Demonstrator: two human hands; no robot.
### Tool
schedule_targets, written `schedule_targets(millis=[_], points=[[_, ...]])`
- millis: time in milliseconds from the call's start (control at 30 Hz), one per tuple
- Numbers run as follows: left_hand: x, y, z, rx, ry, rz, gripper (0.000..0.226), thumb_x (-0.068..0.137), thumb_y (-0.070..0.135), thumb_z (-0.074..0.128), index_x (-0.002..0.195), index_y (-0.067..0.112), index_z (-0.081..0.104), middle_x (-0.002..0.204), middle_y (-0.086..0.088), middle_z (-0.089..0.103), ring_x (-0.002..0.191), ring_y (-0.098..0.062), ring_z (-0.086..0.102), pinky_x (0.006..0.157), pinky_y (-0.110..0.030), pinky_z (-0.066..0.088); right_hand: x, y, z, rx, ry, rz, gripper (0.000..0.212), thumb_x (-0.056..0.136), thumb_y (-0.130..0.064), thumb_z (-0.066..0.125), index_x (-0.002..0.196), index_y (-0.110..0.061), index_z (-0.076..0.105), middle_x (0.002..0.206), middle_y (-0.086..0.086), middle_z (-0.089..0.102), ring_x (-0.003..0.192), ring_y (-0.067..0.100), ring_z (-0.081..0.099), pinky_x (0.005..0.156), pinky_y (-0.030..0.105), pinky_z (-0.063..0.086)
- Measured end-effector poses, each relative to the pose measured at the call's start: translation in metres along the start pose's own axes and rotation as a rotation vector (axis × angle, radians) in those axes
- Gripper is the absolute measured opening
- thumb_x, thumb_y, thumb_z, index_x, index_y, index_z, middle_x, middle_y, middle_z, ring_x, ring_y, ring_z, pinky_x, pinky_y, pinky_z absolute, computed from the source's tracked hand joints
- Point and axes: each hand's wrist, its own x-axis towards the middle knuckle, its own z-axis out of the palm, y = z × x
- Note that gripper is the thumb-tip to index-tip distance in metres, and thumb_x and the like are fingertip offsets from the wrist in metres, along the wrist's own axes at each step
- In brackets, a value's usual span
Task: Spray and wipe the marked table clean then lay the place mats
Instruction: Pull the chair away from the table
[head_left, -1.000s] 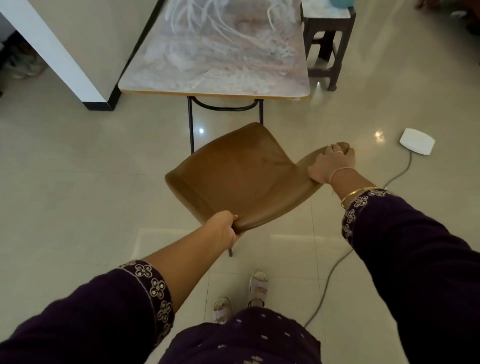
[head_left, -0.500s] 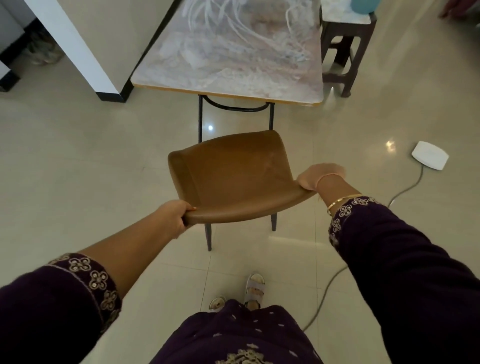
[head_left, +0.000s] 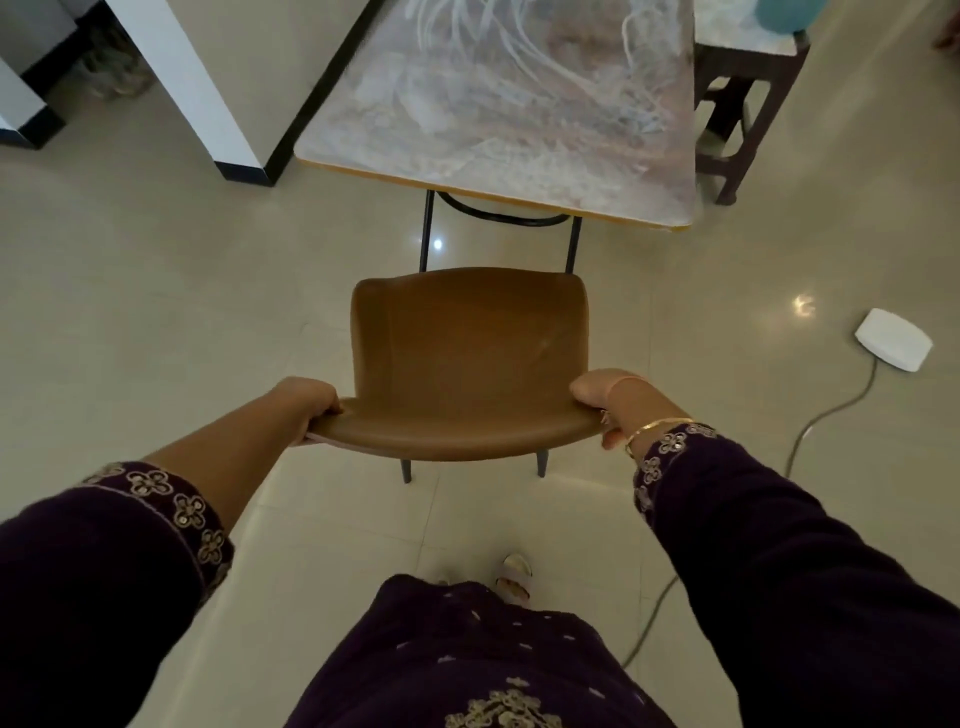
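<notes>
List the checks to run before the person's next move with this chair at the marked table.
1. Grip of left hand on chair: ok, it curls over the backrest corner.
2. Grip of right hand: ok, on the opposite corner.
3. Chair faces the table, apart from its edge: ok.
4. Cable on the floor lies right of the chair, not touching: ok.
5. Table wiped: not ok, white scribbles cover it.
6. Spray, cloth, mats within reach: cannot tell, none in view.
</notes>
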Motion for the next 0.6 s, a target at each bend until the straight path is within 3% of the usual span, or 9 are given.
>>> schedule_targets(millis=[67,133,233,300,400,500,600], points=[[0.011,0.000,-0.005,-0.009,0.044,0.058,0.010,0.083,0.000,0.062,0.077,0.000,0.053,0.070,-0.014,0.054,0.057,-0.021,0.054,0.048,-0.029,0.045,0.006,-0.005,0.003,0.123,-0.007,0.004,0.036,0.097,-0.024,0.033,0.105,0.000,0.060,0.102,0.016,0.064,0.095,0.027,0.065,0.091,0.037,0.053],[0.020,0.001,-0.012,-0.017,0.077,0.105,0.018,0.080,0.001,0.066,0.069,0.002,0.051,0.069,-0.014,0.054,0.057,-0.022,0.054,0.049,-0.031,0.046,0.009,-0.008,0.009,0.148,0.027,0.004,0.033,0.095,-0.021,0.034,0.093,-0.002,0.061,0.093,0.014,0.064,0.084,0.026,0.065,0.083,0.033,0.054],[0.031,0.005,-0.022,-0.019,0.105,0.156,0.021,0.076,0.005,0.070,0.066,0.003,0.052,0.075,-0.016,0.059,0.068,-0.028,0.060,0.070,-0.039,0.057,0.006,-0.014,0.016,0.145,0.127,0.001,0.029,0.094,-0.020,0.036,0.076,-0.007,0.055,0.078,0.010,0.058,0.066,0.021,0.057,0.067,0.032,0.048],[0.037,0.013,-0.027,-0.001,0.105,0.195,0.022,0.075,0.008,0.071,0.065,0.004,0.051,0.072,-0.015,0.058,0.072,-0.030,0.060,0.076,-0.038,0.054,0.003,-0.019,0.020,0.200,0.165,0.035,0.029,0.093,-0.020,0.037,0.073,-0.008,0.054,0.075,0.009,0.057,0.061,0.019,0.054,0.065,0.031,0.044],[0.048,0.038,-0.033,-0.042,0.073,0.255,0.021,0.077,0.007,0.070,0.066,0.004,0.052,0.068,-0.013,0.057,0.069,-0.028,0.061,0.077,-0.040,0.056,0.005,-0.025,0.022,0.399,0.210,0.097,0.026,0.093,-0.020,0.038,0.080,-0.007,0.056,0.075,0.009,0.056,0.063,0.020,0.054,0.063,0.030,0.044],[0.064,0.058,-0.038,-0.034,0.070,0.284,0.018,0.078,0.005,0.067,0.067,0.003,0.053,0.071,-0.015,0.059,0.073,-0.030,0.065,0.081,-0.044,0.057,0.007,-0.028,0.023,0.746,0.239,0.122,0.018,0.089,-0.016,0.042,0.075,-0.009,0.050,0.086,0.014,0.057,0.074,0.026,0.057,0.065,0.033,0.049],[0.082,0.057,-0.041,0.018,0.099,0.298,0.014,0.076,0.004,0.066,0.067,0.002,0.054,0.076,-0.017,0.061,0.084,-0.033,0.067,0.082,-0.048,0.056,0.010,-0.032,0.027,0.810,0.323,0.127,0.016,0.084,-0.016,0.048,0.070,-0.010,0.050,0.087,0.016,0.059,0.085,0.034,0.063,0.068,0.036,0.052]])
